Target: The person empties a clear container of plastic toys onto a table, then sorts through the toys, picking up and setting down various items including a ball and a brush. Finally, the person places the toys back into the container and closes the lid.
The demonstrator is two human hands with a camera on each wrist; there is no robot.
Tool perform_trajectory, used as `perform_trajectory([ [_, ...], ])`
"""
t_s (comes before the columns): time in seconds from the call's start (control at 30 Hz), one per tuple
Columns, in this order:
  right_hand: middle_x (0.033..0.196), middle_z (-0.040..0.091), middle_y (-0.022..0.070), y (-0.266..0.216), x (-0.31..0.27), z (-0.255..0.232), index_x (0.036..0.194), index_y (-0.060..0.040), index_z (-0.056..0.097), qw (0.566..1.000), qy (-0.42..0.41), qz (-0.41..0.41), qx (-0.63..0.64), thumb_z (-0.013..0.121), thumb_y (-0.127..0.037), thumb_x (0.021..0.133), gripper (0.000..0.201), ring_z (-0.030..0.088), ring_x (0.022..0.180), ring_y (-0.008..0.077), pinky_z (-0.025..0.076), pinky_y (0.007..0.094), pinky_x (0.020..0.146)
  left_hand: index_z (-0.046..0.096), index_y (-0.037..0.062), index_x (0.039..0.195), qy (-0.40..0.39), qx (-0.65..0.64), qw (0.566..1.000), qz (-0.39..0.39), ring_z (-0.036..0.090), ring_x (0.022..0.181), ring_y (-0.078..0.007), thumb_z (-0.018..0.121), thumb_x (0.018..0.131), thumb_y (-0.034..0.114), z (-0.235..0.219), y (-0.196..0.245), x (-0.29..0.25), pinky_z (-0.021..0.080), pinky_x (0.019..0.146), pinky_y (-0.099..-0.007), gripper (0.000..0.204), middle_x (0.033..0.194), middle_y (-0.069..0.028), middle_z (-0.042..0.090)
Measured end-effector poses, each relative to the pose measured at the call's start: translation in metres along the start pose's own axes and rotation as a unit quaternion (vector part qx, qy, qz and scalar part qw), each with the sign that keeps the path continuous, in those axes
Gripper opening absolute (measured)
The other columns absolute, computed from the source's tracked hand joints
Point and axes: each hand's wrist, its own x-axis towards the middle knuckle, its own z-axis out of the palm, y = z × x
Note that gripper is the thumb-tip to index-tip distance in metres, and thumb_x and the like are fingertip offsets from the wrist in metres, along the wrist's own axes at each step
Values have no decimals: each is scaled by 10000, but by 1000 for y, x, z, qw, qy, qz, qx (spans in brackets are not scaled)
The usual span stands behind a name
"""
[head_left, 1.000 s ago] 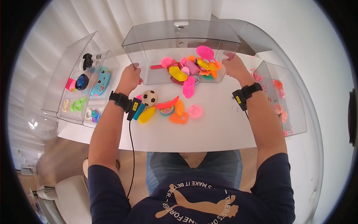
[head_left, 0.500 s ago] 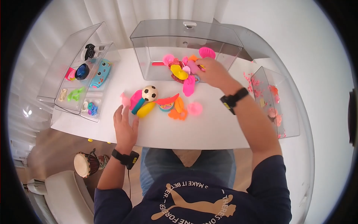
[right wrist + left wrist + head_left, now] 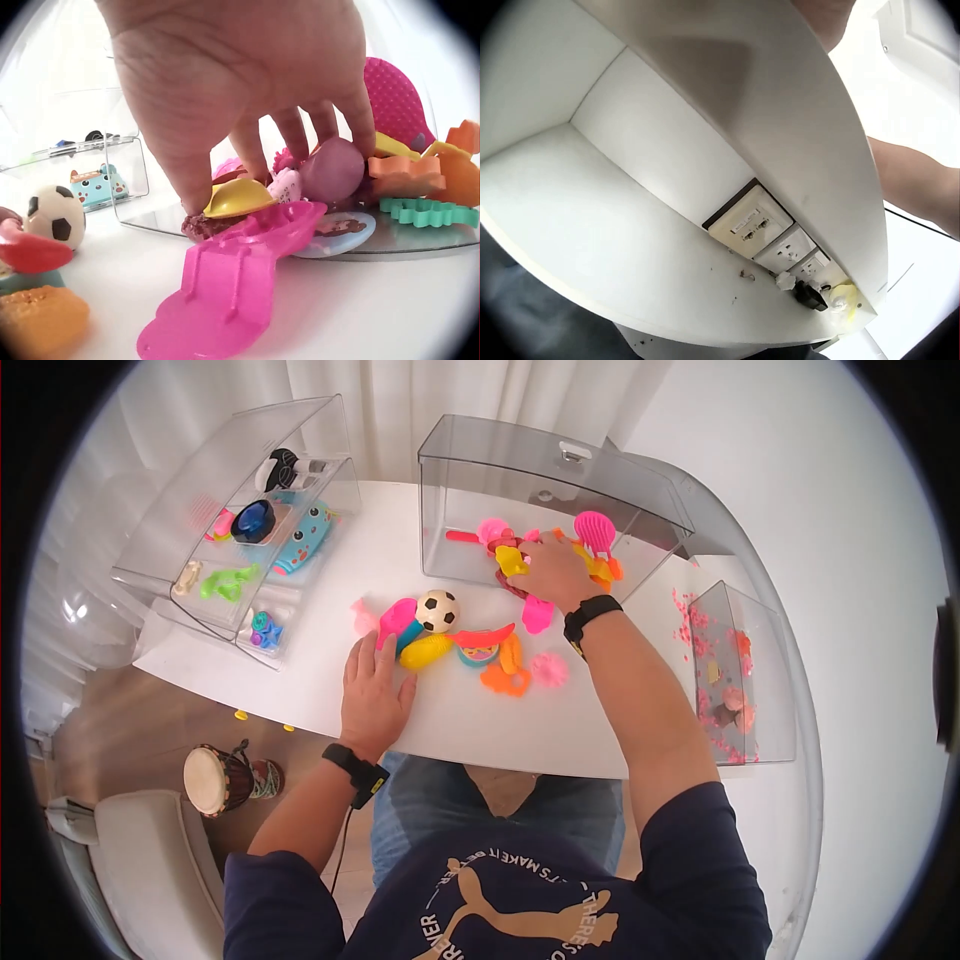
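Note:
My right hand (image 3: 556,570) reaches into a clear box (image 3: 440,550) lying on its side, fingers spread downward over a pile of plastic toys. In the right wrist view the thumb touches a yellow toy (image 3: 240,197), and the other fingers reach behind a purple rounded toy (image 3: 334,169). A bright pink toy (image 3: 217,300) juts from the pile onto the table. My left hand (image 3: 375,695) rests on the white table, fingers extended, fingertips at a pink toy (image 3: 397,618). Beside it are a toy soccer ball (image 3: 437,611) and a yellow toy (image 3: 426,651).
A clear compartment box (image 3: 150,572) with toys stands at the left. Another clear box (image 3: 765,710) is at the right, with pink bits scattered near it. Orange toys (image 3: 506,680) and a pink flower-shaped toy (image 3: 549,670) lie mid-table. Wall sockets (image 3: 789,250) show under the tabletop.
My left hand left the box's left side and came down beside the loose toys. My right hand moved from the box's right edge leftward onto the pile inside.

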Motion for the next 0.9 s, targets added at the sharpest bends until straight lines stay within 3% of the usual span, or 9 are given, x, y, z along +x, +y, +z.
perform_trajectory([
  [0.2,1268,558,130,1,-6,8,1099,-146,713,1000,15,-13,-19,725,-408,768,422,505,1207,365,503,461,942,467,-17,1360,-41,25,998,31,410,1283,-451,698,829,242,-5,7,-13,349,1094,-495,635,1382,-261,441],
  [0.37,1272,546,119,1,-30,9,1121,-153,705,998,31,-56,-10,731,-292,777,372,496,1217,332,482,427,981,466,-11,1355,-30,21,998,50,420,1275,-454,675,819,197,-3,6,-14,357,1092,-493,611,1389,-266,435],
  [0.57,1269,547,104,4,-58,13,1085,-85,690,989,54,-138,-22,714,-215,784,329,512,1165,314,477,396,964,494,7,1327,-24,30,998,50,448,1258,-439,669,786,153,0,7,-14,394,1066,-490,586,1385,-253,443],
  [0.67,1216,575,86,5,-74,14,1085,-60,673,982,87,-168,4,697,-186,790,322,525,1134,297,484,397,937,496,5,1323,-25,23,998,48,455,1250,-439,664,778,136,0,7,-14,396,1064,-491,585,1380,-255,449],
  [0.77,1162,601,108,3,-83,6,1124,-56,653,977,62,-201,32,684,-157,797,344,549,1093,303,483,398,933,493,-1,1324,-24,13,999,47,460,1244,-439,657,777,125,-1,9,-13,395,1064,-492,585,1371,-259,458],
  [0.87,1144,614,145,2,-79,-16,1129,-51,645,986,7,-142,92,696,-162,788,362,570,1067,326,479,398,937,489,-10,1324,-22,10,998,52,463,1240,-439,649,778,116,-1,7,-13,395,1064,-492,582,1364,-263,464],
  [0.9,1164,608,163,8,-73,-18,1141,-38,638,983,61,-130,112,702,-174,785,387,571,1078,338,476,405,946,488,-13,1323,-21,10,998,53,464,1239,-439,646,778,112,0,7,-14,396,1064,-492,581,1363,-264,465],
])
